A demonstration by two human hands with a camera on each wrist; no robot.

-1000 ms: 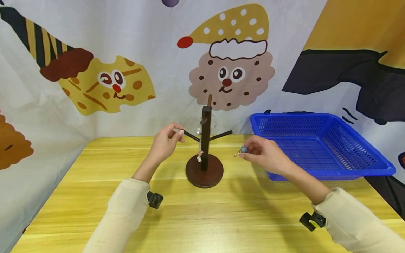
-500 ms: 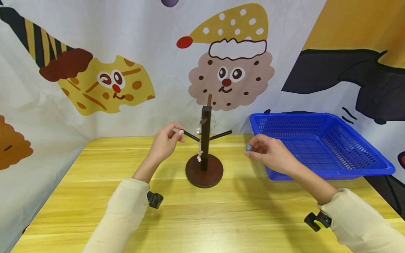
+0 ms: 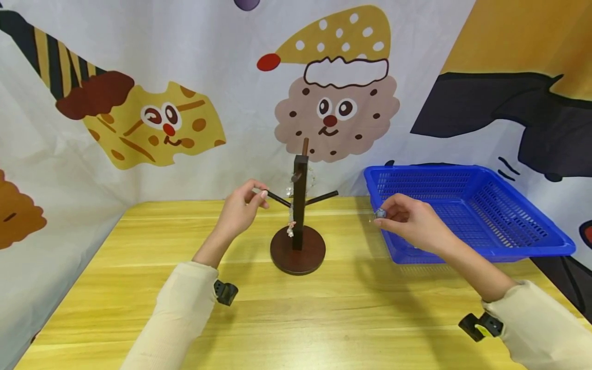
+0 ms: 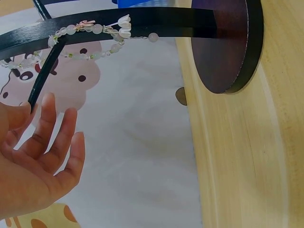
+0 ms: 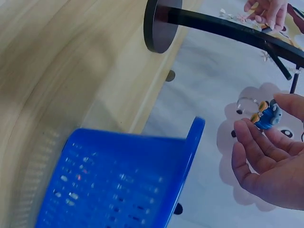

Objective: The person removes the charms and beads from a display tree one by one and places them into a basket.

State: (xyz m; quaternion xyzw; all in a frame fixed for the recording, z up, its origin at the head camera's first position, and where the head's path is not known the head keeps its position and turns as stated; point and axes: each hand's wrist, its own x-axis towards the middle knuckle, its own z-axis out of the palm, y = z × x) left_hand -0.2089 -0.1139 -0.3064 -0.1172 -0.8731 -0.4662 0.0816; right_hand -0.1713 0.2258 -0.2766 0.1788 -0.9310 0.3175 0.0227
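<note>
Both hands pinch — left hand (image 3: 240, 208) a peg (image 3: 279, 200), right hand (image 3: 415, 222) a blue charm (image 3: 381, 213), easing toward the basket (image 3: 490, 253), evidently off the stand (image 3: 299, 216).

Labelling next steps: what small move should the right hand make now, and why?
Probably ease the right hand over the basket: it pinches a blue trinket near the basket, while the left hand pinches the stand's peg.

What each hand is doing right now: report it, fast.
Left hand: pinching the end of a slim dark peg on the dark-brown wooden stand.
Right hand: pinching a small blue-and-orange trinket.
</note>
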